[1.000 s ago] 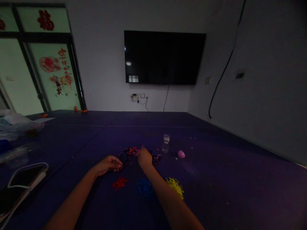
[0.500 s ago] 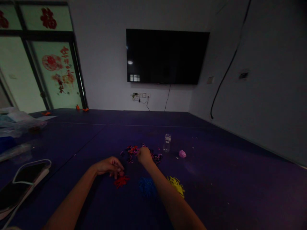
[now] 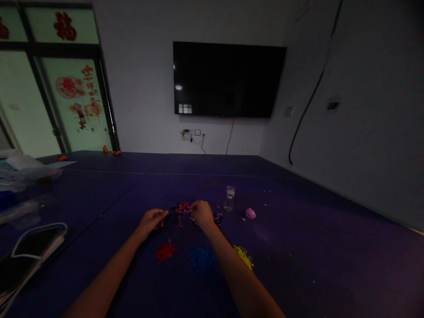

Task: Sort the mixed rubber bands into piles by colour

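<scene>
Mixed heap of small coloured loops (image 3: 180, 209) lies mid-worktop (image 3: 285, 247), prob. there so both hands reach it easily. R hand (image 3: 202, 213) is right at it, fingers curled in, prob. since the pcs are tiny; can't tell what's in its grip. L hand (image 3: 153, 221) is just off the heap's L end, fingertips narrow (too dark to tell if they hold anything). Nearer the person: red pile (image 3: 166, 251), blue pile (image 3: 201, 259), yellow pile (image 3: 244, 257), spaced apart, prob. so colours don't mix. Clear bottle (image 3: 229, 201) stands R of heap.
</scene>
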Motion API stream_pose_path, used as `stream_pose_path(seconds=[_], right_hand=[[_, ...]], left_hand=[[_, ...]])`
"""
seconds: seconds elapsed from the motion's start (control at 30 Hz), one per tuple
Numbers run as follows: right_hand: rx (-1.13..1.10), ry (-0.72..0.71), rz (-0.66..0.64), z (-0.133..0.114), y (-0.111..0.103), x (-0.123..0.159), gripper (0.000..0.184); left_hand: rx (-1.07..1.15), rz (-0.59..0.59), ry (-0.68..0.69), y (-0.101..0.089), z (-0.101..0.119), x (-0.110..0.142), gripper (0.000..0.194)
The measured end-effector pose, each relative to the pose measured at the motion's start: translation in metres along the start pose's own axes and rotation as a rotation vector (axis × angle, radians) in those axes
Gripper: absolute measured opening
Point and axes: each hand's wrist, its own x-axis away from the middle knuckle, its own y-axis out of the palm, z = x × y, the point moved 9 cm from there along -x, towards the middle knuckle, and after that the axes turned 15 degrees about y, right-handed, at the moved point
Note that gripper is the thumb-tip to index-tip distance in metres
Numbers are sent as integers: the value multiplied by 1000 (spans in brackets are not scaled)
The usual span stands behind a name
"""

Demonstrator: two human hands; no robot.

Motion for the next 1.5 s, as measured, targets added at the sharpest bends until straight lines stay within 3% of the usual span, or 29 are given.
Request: stream_pose_path(seconds=[0.03, 0.1, 0.2, 0.3, 0.43, 0.57, 0.63, 0.7, 0.77, 0.93, 1.03, 1.13, 1.3, 1.5], right_hand=[[-7, -3, -6, 0, 0, 0, 20], [-28, -2, -14, 0, -2, -1, 21], [-92, 25, -40, 1, -4, -3, 22], [-189, 79, -161, 0, 5, -4, 18], [-245, 97, -438, -13, 31, 13, 6], [-307, 6, -923, -37, 66, 58, 11], [-294, -31, -1005, -44, 74, 72, 12], [-290, -60, -986, -48, 76, 74, 10], [-315, -77, -864, -50, 72, 63, 5], [-267, -100, -272, -35, 36, 23, 20], [-116, -188, -92, -26, 29, 19, 26], [-16, -294, -62, -22, 37, 23, 34], [54, -397, -61, -22, 49, 26, 42], [140, -423, -119, -21, 59, 27, 38]], left_hand=[[-79, 91, 56, -6, 4, -2, 45], [-234, 161, 180, -7, 14, -2, 41], [-416, 56, 365, 10, 28, -1, 30], [-516, -82, 495, 27, 37, 2, 16], [-547, -150, 536, 32, 39, 3, 11], [-543, -124, 520, 27, 38, 3, 12], [-543, -126, 507, 27, 36, 3, 12], [-538, -131, 496, 27, 34, 2, 12], [-538, -138, 482, 28, 32, 1, 13], [-547, -167, 517, 32, 33, 0, 22], [-538, -181, 608, 36, 38, 1, 26], [-586, -197, 640, 40, 32, 1, 32], [-645, -279, 574, 46, 11, -2, 36], [-651, -277, 531, 45, 7, -3, 34]])
